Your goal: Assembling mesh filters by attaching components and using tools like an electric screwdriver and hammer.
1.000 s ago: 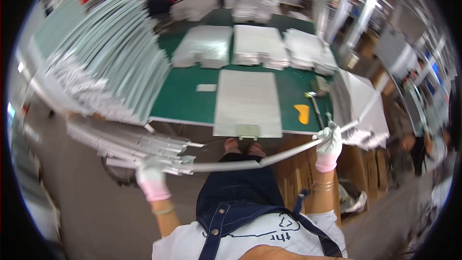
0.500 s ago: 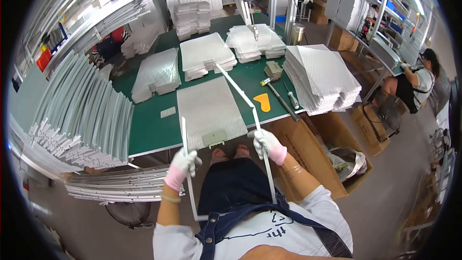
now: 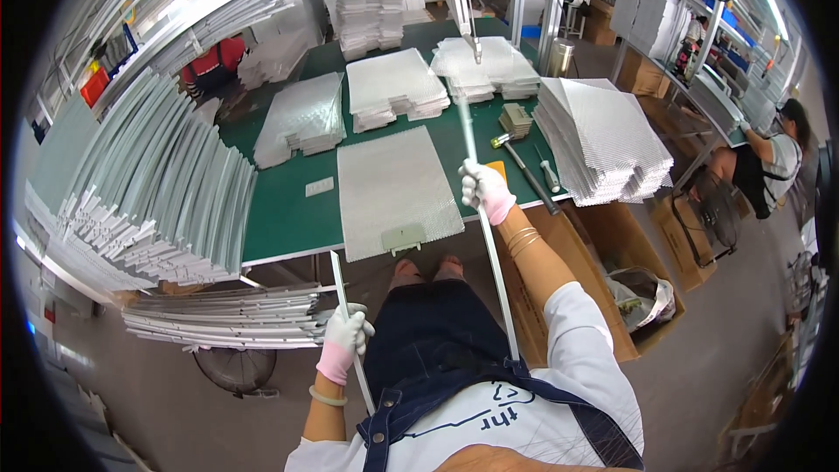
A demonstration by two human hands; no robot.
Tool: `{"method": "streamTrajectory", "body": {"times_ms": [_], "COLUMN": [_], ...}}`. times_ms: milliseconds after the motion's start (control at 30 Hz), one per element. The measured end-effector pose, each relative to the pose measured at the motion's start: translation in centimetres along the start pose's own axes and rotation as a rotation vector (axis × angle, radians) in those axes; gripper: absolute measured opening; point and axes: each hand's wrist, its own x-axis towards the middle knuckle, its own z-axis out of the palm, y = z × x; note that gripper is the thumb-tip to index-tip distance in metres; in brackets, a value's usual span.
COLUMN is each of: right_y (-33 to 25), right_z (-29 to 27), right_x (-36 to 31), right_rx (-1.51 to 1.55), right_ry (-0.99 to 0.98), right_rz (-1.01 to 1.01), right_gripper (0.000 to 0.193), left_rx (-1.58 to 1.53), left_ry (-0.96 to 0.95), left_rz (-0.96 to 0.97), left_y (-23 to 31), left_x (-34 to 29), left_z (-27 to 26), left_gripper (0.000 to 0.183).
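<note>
My left hand, in a white glove with a pink cuff, is closed around a thin white metal strip low in front of my apron. Farther up and to the right, my gloved right hand grips a long length of white strip that runs from my waist over the table edge. Its far end is smeared by motion. Whether both lengths join near my waist cannot be made out. Between the hands, a silvery mesh sheet lies at the table's front edge, with a small grey-green plate on it.
Stacks of mesh sheets stand on the green table. A hammer, a screwdriver and a partly covered yellow scraper lie to the right. Many white-grey frames lean at left. Cardboard boxes stand below right.
My right hand has moved up and forward along the strip, whose bend above the hand no longer shows. My left hand has moved lower. The view has shifted slightly.
</note>
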Motion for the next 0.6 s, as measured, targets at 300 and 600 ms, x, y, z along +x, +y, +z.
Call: {"method": "streamTrajectory", "body": {"times_ms": [300,600], "right_y": [4.0,6.0], "right_z": [1.1,2.1], "right_x": [-2.1,-11.3], "right_rx": [0.105,-0.470], "right_ry": [0.169,0.163], "right_rz": [-0.181,-0.099], "right_gripper": [0.023,0.040], "left_rx": [-0.006,0.624], "left_ry": [0.037,0.086], "left_rz": [-0.034,0.602], "left_y": [-1.4,5.3], "left_x": [-0.6,2.5], "left_z": [0.2,7.5], "left_gripper": [0.020,0.047]}}
